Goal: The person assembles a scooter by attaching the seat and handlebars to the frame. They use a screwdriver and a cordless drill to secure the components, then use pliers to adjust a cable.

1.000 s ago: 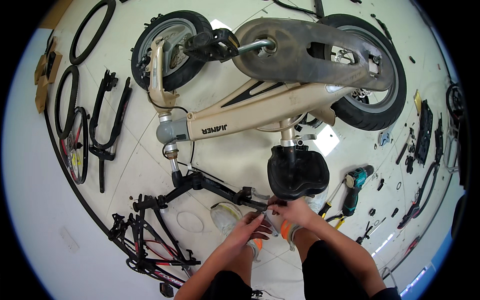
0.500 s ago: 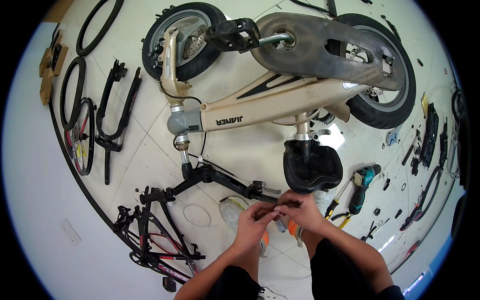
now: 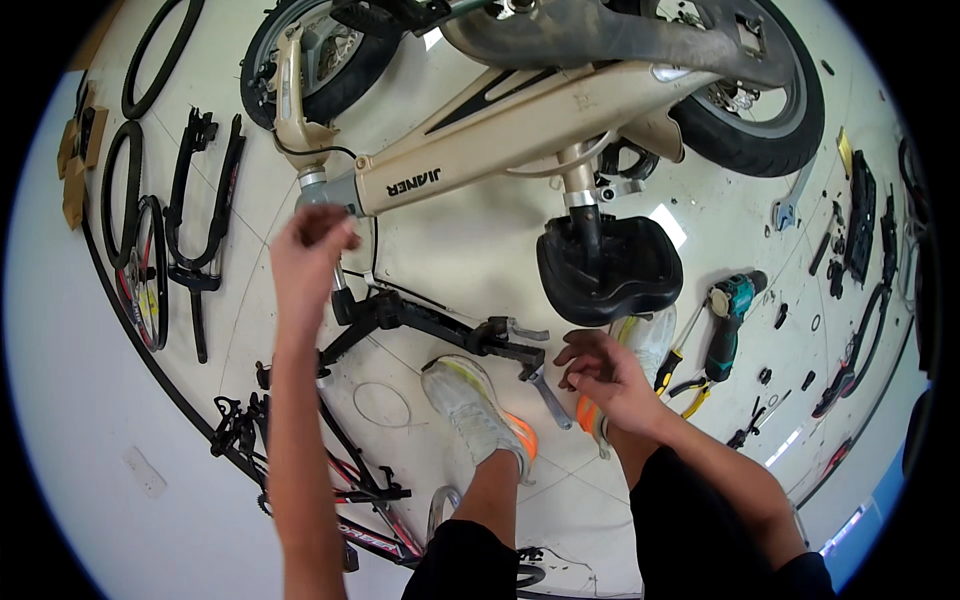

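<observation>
A beige folding bike point(image 3: 520, 120) lies upside down on the floor, its black saddle point(image 3: 610, 270) toward me. My left hand point(image 3: 310, 245) is over the grey head joint at the front of its frame, slightly blurred. Its fingers are drawn together in a pinch; whatever they hold, if anything, is hidden. My right hand point(image 3: 612, 380) hovers just below the saddle, fingers apart and holding nothing visible. Left of it are the end of the black handlebar point(image 3: 450, 332) and an adjustable wrench point(image 3: 552, 398) on the floor.
A teal cordless drill point(image 3: 730, 320), a yellow-black screwdriver point(image 3: 668, 370) and pliers point(image 3: 692, 398) lie at right. Another wrench point(image 3: 785, 212) and several small parts are beyond. At left are a black fork point(image 3: 205, 210), tyres point(image 3: 122, 190) and a dark bike frame point(image 3: 345, 450). My shoes stand between.
My hands, together below the saddle before, have parted. The left has moved up and left to the head joint; the right stays near the saddle with its fingers loosened. The view has shifted.
</observation>
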A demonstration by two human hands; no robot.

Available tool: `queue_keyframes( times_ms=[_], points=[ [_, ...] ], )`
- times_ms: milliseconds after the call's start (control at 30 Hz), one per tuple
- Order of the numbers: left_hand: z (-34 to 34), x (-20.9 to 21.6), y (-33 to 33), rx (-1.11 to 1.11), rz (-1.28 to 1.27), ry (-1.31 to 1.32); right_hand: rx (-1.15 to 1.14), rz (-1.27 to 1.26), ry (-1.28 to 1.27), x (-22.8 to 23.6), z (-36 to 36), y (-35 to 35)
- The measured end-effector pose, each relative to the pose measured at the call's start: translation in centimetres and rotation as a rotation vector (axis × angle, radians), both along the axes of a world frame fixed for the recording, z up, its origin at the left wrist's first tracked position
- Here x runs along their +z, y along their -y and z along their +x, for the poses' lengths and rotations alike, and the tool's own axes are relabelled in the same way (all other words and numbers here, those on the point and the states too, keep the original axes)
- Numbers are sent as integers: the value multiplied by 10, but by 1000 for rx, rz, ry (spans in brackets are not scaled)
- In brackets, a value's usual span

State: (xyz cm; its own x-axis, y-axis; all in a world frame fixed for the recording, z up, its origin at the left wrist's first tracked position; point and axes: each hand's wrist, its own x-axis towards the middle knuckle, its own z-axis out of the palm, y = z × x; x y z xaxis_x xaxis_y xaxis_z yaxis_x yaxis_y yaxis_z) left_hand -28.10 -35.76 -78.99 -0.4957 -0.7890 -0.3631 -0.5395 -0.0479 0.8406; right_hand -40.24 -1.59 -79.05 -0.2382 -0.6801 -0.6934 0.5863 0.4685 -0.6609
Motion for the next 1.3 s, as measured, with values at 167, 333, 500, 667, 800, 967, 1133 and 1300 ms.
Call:
queue_keyframes(
  times_ms=[167, 333, 500, 667, 800, 967, 1133, 1300],
  points=[
    [-15, -30, 71, -248, -203, 55, 156, 26, 17, 0, 4, -7],
    [-38, -42, 68, -271, -139, 147, 181, 29, -25, -6, -2, -9],
    [-45, -47, 55, -147, -72, 112, 236, 53, -91, -11, -1, -12],
    [-41, -50, 60, -35, 53, 120, 299, 85, -79, -7, -9, 2],
    [-46, -47, 64, -28, 70, 167, 343, 88, -114, -10, -11, 8],
    [-40, -55, 78, -44, 196, 163, 404, 77, -139, -17, -5, 10],
    [-38, -44, 67, 32, 231, 53, 451, 78, -213, -18, -4, 14],
    [-23, -30, 46, -7, 37, 40, 398, 109, -215, -24, -2, 7]
  ],
)
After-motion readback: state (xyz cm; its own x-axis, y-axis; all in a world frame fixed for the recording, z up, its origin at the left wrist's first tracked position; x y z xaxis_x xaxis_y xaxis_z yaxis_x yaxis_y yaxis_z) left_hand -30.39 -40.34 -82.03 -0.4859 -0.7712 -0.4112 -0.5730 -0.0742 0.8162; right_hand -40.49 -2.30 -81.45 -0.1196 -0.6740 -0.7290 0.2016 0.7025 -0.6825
